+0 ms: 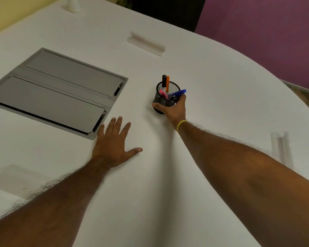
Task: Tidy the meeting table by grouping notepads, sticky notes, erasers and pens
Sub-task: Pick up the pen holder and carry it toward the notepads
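A black mesh pen cup (165, 93) stands upright near the middle of the white table (221, 82). In it are a black marker (164, 79), an orange pen (167, 82), a pink one (162, 92) and a blue pen (177, 93) leaning right. My right hand (171, 109) wraps around the cup's near side, thumb on the left, fingers on the right. My left hand (114, 147) lies flat on the table with fingers spread, holding nothing, just beside the grey panel's near corner.
A grey hinged cable panel (55, 90) is set into the table at the left. Clear plastic name-card holders sit at the back (146, 43), the right (281, 148) and the near left (16, 177). A white cup (73, 4) stands at the far edge.
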A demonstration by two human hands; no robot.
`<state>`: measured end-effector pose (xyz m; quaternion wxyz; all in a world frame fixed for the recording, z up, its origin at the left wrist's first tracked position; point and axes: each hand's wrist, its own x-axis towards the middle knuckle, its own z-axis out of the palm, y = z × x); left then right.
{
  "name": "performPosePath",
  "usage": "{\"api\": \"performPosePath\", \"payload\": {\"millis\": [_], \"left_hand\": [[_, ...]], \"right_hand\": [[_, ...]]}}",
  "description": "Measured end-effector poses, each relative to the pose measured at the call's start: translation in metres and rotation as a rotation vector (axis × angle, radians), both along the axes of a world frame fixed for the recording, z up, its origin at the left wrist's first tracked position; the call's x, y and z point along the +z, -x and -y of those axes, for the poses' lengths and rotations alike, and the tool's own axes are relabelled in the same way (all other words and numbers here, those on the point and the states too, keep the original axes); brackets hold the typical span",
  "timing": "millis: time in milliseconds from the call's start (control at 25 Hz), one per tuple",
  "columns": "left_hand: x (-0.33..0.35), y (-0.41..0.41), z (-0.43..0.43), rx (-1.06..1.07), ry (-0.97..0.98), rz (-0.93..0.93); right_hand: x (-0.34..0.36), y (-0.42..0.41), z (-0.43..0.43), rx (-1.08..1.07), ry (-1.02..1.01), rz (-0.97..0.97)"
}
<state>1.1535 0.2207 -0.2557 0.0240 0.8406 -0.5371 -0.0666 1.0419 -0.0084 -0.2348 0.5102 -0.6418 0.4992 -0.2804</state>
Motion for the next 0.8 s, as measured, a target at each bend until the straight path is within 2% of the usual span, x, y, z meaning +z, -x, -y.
{"api": "performPosePath", "payload": {"millis": [200,400,800], "left_hand": [[0.004,-0.004,0.002,-0.063,-0.029,0.053],[0.028,0.0,-0.003,-0.065,-0.006,0.062],[0.111,0.044,-0.087,-0.044,0.051,0.063]], "right_hand": [[0.006,-0.016,0.002,-0.099,0.023,-0.003],[0.023,0.002,-0.025,-0.047,0.025,-0.024],[0.09,0.11,-0.169,-0.031,0.004,0.023]]}}
